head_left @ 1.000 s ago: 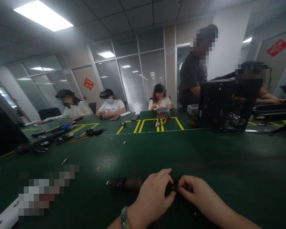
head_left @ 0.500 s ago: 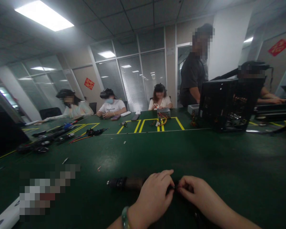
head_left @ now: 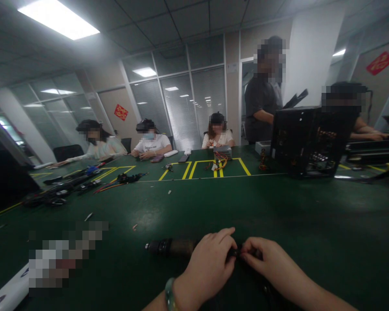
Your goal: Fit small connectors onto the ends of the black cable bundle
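A dark, cylindrical electric screwdriver [head_left: 180, 248] lies on the green table in front of me, its metal-tipped nose pointing left. My left hand [head_left: 205, 265] is closed over its rear part, with a green bangle on the wrist. Close beside it, my right hand [head_left: 266, 257] pinches with thumb and forefinger at the tail end of the screwdriver. What sits in that pinch is small, dark and mostly hidden by the fingers. Something dark, perhaps a cord, shows faintly below the right hand.
A white object [head_left: 11, 283], partly blurred out, lies at the front left. Tangled cables [head_left: 123, 179] are at the left back. An open black computer case [head_left: 296, 142] stands at the right. Several people are around the table [head_left: 311, 216], one standing [head_left: 261, 99].
Both hands stay nearly in place, with slight finger movement at the screwdriver's tail end. Behind the computer case, a dark part near the standing person has shifted.
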Tool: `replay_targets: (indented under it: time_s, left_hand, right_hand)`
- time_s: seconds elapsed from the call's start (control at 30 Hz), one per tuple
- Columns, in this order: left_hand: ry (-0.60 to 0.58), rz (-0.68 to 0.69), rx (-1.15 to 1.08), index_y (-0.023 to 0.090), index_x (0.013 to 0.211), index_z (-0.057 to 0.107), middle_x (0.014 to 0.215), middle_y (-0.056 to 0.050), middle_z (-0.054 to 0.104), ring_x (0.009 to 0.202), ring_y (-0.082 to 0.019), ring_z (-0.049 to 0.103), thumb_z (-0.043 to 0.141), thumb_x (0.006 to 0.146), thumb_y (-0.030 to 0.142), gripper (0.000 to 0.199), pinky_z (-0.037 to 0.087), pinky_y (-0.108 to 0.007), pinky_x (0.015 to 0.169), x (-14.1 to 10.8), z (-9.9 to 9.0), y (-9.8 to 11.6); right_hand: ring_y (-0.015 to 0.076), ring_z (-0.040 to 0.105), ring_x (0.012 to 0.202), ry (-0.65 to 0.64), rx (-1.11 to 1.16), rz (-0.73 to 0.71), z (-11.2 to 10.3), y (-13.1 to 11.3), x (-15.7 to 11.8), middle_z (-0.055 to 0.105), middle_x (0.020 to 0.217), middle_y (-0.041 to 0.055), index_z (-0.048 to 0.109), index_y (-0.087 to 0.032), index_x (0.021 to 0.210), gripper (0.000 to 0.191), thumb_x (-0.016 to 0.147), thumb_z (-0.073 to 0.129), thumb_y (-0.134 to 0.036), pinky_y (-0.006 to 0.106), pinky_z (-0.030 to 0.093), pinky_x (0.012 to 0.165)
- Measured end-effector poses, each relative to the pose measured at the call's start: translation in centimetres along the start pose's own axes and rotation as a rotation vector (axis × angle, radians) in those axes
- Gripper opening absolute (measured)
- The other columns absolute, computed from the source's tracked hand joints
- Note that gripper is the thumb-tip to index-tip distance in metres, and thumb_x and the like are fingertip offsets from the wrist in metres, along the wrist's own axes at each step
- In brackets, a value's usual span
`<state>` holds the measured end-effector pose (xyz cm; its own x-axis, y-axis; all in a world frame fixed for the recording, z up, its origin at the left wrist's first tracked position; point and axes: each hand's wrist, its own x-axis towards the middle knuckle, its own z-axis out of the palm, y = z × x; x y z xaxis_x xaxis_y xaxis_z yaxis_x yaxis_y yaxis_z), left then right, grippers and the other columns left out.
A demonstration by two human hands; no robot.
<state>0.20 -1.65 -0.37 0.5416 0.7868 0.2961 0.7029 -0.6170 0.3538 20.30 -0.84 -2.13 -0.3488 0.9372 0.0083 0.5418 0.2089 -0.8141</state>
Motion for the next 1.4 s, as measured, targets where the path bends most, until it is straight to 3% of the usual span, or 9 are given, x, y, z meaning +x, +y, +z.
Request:
replay_targets:
  time_s: [0.63, 0.83, 1.03, 1.2, 1.4]
  left_hand:
    - [-0.028, 0.015, 0.029, 0.023, 0.095, 0.055, 0.131, 0.0, 0.054, 0.118, -0.02, 0.051, 0.056, 0.085, 0.012, 0.015, 0.041, -0.037, 0.096, 0.04, -0.25, 0.2]
    - [0.006, -0.038, 0.024, 0.022, 0.098, 0.054, 0.134, -0.001, 0.051, 0.118, -0.021, 0.051, 0.062, 0.082, 0.018, 0.018, 0.042, -0.038, 0.096, 0.02, 0.0, 0.04]
    - [-0.023, 0.022, 0.019, 0.022, 0.095, 0.056, 0.133, -0.001, 0.052, 0.117, -0.022, 0.052, 0.057, 0.084, 0.013, 0.015, 0.042, -0.039, 0.096, 0.06, -0.12, 0.15]
    - [0.007, -0.03, 0.018, 0.022, 0.097, 0.055, 0.136, -0.003, 0.049, 0.117, -0.023, 0.051, 0.062, 0.081, 0.018, 0.018, 0.042, -0.04, 0.096, -0.04, 0.2, -0.08]
    - [-0.023, 0.02, 0.033, 0.022, 0.095, 0.055, 0.132, -0.002, 0.053, 0.117, -0.02, 0.051, 0.055, 0.083, 0.009, 0.018, 0.041, -0.038, 0.097, 0.11, 0.04, 0.09]
  right_hand:
    - [0.0153, 0.062, 0.069, -0.007, -0.034, 0.013, -0.08, -0.43, -0.12, 0.069, 0.075, -0.0013, 0.067, -0.02, 0.079, 0.013, 0.085, 0.056, -0.026, 0.022, 0.042, 0.06]
    - [0.0158, 0.063, 0.07, -0.005, -0.016, 0.012, -0.26, -0.6, -0.16, 0.069, 0.076, -0.0015, 0.067, -0.021, 0.079, 0.013, 0.085, 0.057, -0.027, 0.022, 0.042, 0.061]
    - [0.0158, 0.063, 0.071, -0.012, -0.022, 0.027, -0.2, -0.43, -0.1, 0.07, 0.078, -0.0012, 0.067, -0.021, 0.081, 0.014, 0.086, 0.056, -0.029, 0.022, 0.042, 0.061]
    - [0.0157, 0.064, 0.071, -0.019, 0.004, 0.023, -0.2, -0.05, -0.07, 0.07, 0.078, -0.0014, 0.067, -0.021, 0.082, 0.014, 0.086, 0.056, -0.029, 0.022, 0.043, 0.061]
    - [0.0158, 0.064, 0.071, -0.009, 0.008, 0.008, -0.08, -0.02, -0.06, 0.07, 0.076, -0.0015, 0.066, -0.021, 0.08, 0.012, 0.086, 0.057, -0.027, 0.022, 0.043, 0.062]
